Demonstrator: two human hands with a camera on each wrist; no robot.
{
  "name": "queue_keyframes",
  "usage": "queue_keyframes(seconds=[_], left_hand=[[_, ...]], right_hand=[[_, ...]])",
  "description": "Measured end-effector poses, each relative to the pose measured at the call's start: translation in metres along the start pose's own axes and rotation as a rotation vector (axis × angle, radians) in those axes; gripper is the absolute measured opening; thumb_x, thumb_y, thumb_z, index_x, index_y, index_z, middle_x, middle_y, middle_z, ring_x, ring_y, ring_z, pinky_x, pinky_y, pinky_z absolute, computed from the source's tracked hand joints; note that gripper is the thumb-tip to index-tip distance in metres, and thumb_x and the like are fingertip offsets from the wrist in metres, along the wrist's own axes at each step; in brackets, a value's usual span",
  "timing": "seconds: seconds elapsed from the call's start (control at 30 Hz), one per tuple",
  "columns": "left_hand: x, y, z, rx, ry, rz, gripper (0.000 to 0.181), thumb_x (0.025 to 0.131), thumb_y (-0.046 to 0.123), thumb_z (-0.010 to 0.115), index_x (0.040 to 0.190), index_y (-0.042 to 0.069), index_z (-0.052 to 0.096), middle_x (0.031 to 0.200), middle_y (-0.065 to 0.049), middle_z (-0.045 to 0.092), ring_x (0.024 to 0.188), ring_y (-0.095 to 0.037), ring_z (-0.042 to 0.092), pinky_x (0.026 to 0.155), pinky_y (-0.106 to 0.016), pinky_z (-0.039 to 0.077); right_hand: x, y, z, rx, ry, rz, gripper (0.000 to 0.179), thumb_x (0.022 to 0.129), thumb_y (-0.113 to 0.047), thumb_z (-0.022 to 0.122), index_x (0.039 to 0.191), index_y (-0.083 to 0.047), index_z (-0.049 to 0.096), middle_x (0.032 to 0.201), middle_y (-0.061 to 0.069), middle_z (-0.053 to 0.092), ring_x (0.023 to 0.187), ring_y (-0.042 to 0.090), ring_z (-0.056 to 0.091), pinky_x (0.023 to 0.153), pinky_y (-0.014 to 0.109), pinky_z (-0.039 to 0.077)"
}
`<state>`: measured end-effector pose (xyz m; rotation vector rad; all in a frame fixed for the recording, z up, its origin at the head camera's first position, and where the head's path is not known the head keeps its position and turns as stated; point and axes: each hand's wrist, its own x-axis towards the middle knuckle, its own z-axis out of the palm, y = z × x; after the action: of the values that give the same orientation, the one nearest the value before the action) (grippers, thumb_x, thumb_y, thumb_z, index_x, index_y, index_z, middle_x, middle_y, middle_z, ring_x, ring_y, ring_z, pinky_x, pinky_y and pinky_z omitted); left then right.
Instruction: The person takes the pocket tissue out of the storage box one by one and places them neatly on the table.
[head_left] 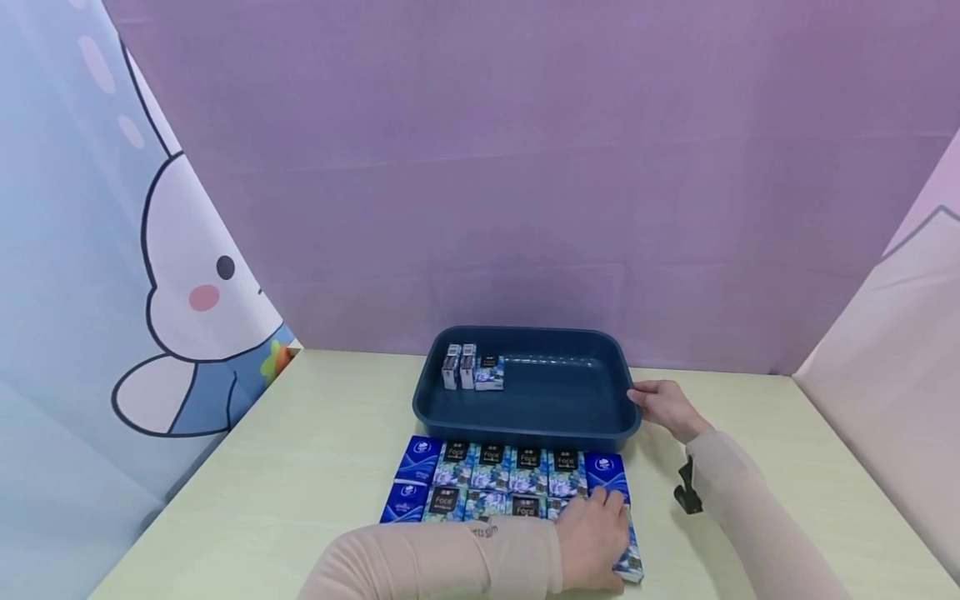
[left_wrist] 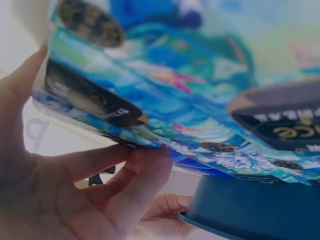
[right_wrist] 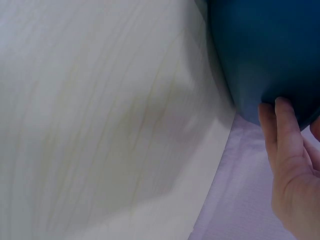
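My left hand [head_left: 596, 537] reaches across to the right end of a block of pocket tissue packs [head_left: 491, 467] lying in rows. Thumb and fingers grip the edge of a floral tissue pack [head_left: 630, 554] there; the left wrist view shows the pack's floral side [left_wrist: 95, 95] between thumb and fingers. My right hand [head_left: 670, 408] pinches the right rim of a dark blue tray [head_left: 525, 437], with fingers along its outer wall in the right wrist view. Inside the tray, at its left, stand two tissue packs [head_left: 459, 367] on edge, with a third floral pack [head_left: 490, 373] beside them.
The pale table [head_left: 300, 500] extends to both sides of the packs. A purple cloth [head_left: 525, 167] hangs behind the tray, and printed cloths [head_left: 202, 250] flank the table. My left sleeve [head_left: 435, 558] covers the near part of the block of packs.
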<state>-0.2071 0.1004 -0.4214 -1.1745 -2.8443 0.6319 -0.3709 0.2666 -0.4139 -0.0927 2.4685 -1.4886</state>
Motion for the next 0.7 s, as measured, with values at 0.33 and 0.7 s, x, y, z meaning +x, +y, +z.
queue_keyframes(seconds=[0.33, 0.7], left_hand=[[-0.0021, 0.0004, 0.0020, 0.034, 0.073, -0.013, 0.068, 0.071, 0.069, 0.058, 0.121, 0.022, 0.058, 0.108, 0.007, 0.049, 0.097, -0.008, 0.048, 0.069, -0.019, 0.048], [0.0027, -0.0012, 0.0017, 0.015, 0.071, -0.006, 0.068, 0.066, 0.071, 0.061, 0.114, 0.024, 0.061, 0.102, 0.008, 0.051, 0.087, -0.006, 0.050, 0.058, -0.017, 0.046]], right_hand=[[-0.0004, -0.0003, 0.0004, -0.010, 0.002, 0.004, 0.048, 0.098, -0.017, 0.040, 0.133, 0.016, 0.034, 0.133, 0.033, 0.041, 0.118, 0.041, 0.048, 0.094, 0.045, 0.043], [-0.0005, 0.0002, 0.0002, -0.006, -0.006, -0.010, 0.048, 0.098, -0.016, 0.040, 0.133, 0.017, 0.032, 0.133, 0.034, 0.039, 0.119, 0.041, 0.047, 0.094, 0.044, 0.044]])
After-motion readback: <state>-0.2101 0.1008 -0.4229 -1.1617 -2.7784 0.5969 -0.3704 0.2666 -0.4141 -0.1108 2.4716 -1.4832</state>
